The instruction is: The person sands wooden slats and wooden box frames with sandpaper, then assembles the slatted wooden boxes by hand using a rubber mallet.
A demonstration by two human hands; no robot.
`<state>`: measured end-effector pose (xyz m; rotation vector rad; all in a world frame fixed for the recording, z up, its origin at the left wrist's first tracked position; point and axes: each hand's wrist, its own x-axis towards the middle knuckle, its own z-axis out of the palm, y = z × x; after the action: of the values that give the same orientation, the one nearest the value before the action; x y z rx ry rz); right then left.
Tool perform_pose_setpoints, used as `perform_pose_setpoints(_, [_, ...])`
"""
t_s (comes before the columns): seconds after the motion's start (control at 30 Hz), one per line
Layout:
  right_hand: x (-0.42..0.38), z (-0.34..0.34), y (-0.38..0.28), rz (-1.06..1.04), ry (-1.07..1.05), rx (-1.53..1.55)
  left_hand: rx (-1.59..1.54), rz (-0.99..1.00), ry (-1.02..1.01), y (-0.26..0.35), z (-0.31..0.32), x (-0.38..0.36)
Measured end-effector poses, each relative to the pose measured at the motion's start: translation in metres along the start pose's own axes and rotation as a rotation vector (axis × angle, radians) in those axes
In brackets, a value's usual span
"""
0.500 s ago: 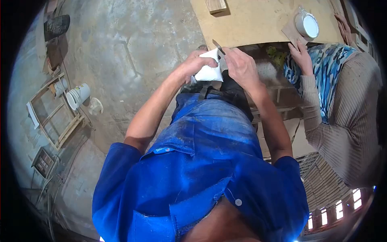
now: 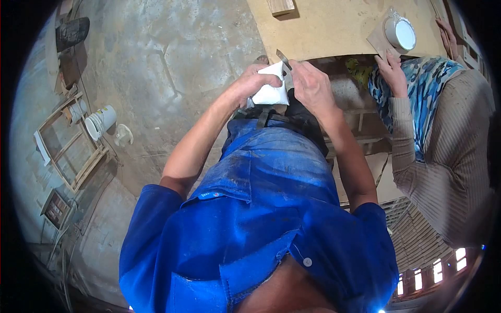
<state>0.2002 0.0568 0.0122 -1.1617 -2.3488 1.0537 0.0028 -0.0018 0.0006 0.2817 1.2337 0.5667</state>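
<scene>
A white packet [image 2: 271,93] is held in front of my waist by my left hand [image 2: 253,85], with the thumb lying across its face. My right hand [image 2: 314,87] is closed around a small knife [image 2: 283,59]. The blade points up and to the left, by the packet's upper right corner. The knife's handle is mostly hidden inside my fingers. Whether the blade touches the packet I cannot tell.
A tan tabletop [image 2: 334,31] bears a wooden block [image 2: 281,6] and a white tub [image 2: 401,34]. At the right a co-worker [image 2: 449,135] has a hand beside the tub. White buckets [image 2: 100,123] and a wooden frame [image 2: 65,146] stand at the left.
The knife blade has tilted slightly, its tip still beyond the packet's corner. My hands have barely moved. The tub and the co-worker's hand appear slightly further right.
</scene>
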Motion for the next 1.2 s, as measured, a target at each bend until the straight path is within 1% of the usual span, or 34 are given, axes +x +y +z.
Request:
perform_pose_setpoints(0.2, [-0.001, 0.002, 0.001, -0.042, 0.028, -0.028, 0.015, -0.01, 0.0, 0.004, 0.003, -0.004])
perform_pose_setpoints(0.27, [-0.001, 0.003, 0.001, -0.062, 0.04, -0.034, -0.031, 0.031, 0.036, 0.004, 0.006, -0.004])
perform_pose_setpoints(0.4, [0.0, -0.001, -0.005, -0.031, 0.042, -0.001, -0.013, 0.044, 0.049, 0.003, 0.004, -0.003])
perform_pose_setpoints(0.47, [-0.001, 0.0, -0.004, -0.013, 0.041, 0.013, 0.032, 0.018, -0.006, -0.001, -0.001, 0.001])
perform_pose_setpoints(0.5, [-0.002, 0.0, -0.004, -0.015, 0.044, 0.01, 0.027, 0.004, 0.0, 0.0, 0.0, -0.001])
perform_pose_setpoints(0.6, [-0.001, -0.001, -0.003, -0.017, 0.058, 0.023, 0.013, 0.04, -0.026, -0.002, -0.001, 0.002])
perform_pose_setpoints(0.77, [0.001, -0.004, -0.004, 0.016, 0.032, 0.035, 0.03, 0.022, -0.009, -0.004, -0.002, 0.003])
perform_pose_setpoints(0.9, [0.002, -0.004, -0.003, -0.013, 0.056, 0.041, 0.05, 0.023, -0.024, -0.001, -0.003, 0.002])
perform_pose_setpoints(1.1, [0.001, 0.0, -0.002, -0.024, 0.021, -0.084, -0.006, 0.03, -0.002, 0.002, 0.0, -0.001])
perform_pose_setpoints(1.17, [0.003, -0.001, -0.005, -0.107, 0.001, -0.134, 0.006, 0.03, 0.004, 0.005, 0.001, -0.004])
perform_pose_setpoints(1.2, [0.003, 0.0, -0.006, -0.11, 0.0, -0.136, 0.018, 0.031, 0.01, 0.006, 0.001, -0.004])
